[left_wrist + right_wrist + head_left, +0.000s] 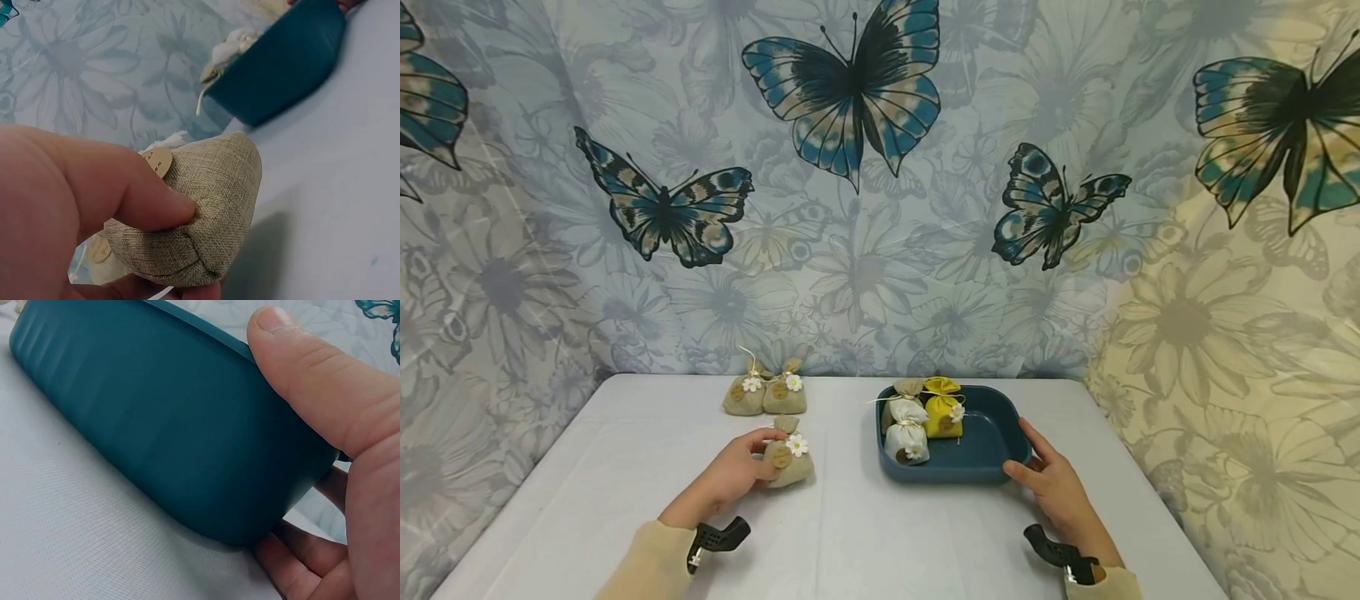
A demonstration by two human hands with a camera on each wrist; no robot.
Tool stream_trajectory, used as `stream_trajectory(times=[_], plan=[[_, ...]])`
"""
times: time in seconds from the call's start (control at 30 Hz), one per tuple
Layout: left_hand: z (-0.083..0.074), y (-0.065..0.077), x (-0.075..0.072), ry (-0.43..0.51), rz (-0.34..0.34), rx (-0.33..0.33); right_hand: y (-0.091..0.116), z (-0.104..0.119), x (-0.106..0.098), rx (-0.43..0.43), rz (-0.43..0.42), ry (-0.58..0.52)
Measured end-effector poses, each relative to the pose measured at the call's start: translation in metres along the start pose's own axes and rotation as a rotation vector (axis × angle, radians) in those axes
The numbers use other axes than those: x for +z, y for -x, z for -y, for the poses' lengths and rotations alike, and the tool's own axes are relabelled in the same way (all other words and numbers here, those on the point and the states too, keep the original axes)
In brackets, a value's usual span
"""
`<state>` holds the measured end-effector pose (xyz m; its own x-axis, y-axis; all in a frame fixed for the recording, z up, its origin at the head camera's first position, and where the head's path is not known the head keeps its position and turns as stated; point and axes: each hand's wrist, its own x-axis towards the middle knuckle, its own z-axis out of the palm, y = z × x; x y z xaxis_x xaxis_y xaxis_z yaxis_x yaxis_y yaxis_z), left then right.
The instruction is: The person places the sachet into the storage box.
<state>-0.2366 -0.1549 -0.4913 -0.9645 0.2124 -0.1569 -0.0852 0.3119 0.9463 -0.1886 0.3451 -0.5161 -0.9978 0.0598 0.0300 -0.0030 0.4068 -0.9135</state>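
Left hand [730, 473]: fingers clamped on a beige pouch [792, 468], lower left of centre. Right hand [1058, 490]: fingers clamped on the right end of a blue tray [943, 477], containing three pouches [907, 440], lower right of centre. Two further pouches [785, 400] stand beyond, left of centre.

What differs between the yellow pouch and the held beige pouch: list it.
The yellow pouch is vividly coloured; the beige pouch is muted. The yellow pouch sits in the blue tray; the left hand holds the beige pouch outside it. Both carry a white flower.
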Motion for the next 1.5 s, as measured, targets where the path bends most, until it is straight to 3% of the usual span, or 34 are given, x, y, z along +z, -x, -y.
stream_trajectory(times=[0.43, 0.83, 1.1, 1.33, 1.5], plan=[[-0.035, 0.007, 0.020, 0.127, 0.191, 0.099, 0.000, 0.001, 0.000, 0.014, 0.001, 0.002], [-0.073, -0.006, 0.049, 0.196, 0.257, 0.163, 0.000, 0.001, -0.002, 0.010, 0.012, 0.011], [-0.109, -0.013, 0.066, 0.304, 0.369, 0.201, -0.001, 0.001, -0.002, -0.009, 0.020, -0.015], [-0.136, -0.015, 0.085, 0.306, 0.425, 0.217, -0.001, 0.000, -0.001, -0.005, 0.020, -0.022], [-0.143, -0.020, 0.104, 0.281, 0.426, 0.253, -0.001, 0.001, -0.002, -0.011, 0.019, -0.048]])
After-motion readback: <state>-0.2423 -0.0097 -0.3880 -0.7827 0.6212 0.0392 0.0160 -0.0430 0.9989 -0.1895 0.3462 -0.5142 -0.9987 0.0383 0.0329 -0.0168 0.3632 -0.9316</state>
